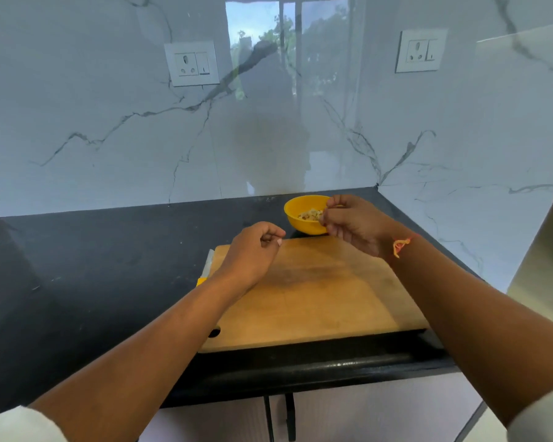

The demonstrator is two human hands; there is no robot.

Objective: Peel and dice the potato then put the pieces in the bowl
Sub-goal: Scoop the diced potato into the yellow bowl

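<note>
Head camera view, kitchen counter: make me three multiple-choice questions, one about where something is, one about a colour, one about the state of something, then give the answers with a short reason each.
1. Where does the bowl stand?
A. On the cutting board
B. On the black counter beyond the board's far edge
C. At the counter's front edge

2. What colour is the bowl?
A. Yellow
B. White
C. Blue

3. What is the state of the cutting board?
A. Piled with diced potato
B. Holding a whole potato
C. Bare of potato pieces

Answers:
1 B: the bowl sits on the counter just past the board, near the wall.
2 A: its rim and wall are plainly yellow.
3 C: the board's wood shows no pieces; pale diced bits lie in the bowl, where the right hand hovers at the rim and the left hand is loosely curled over the board.
</note>
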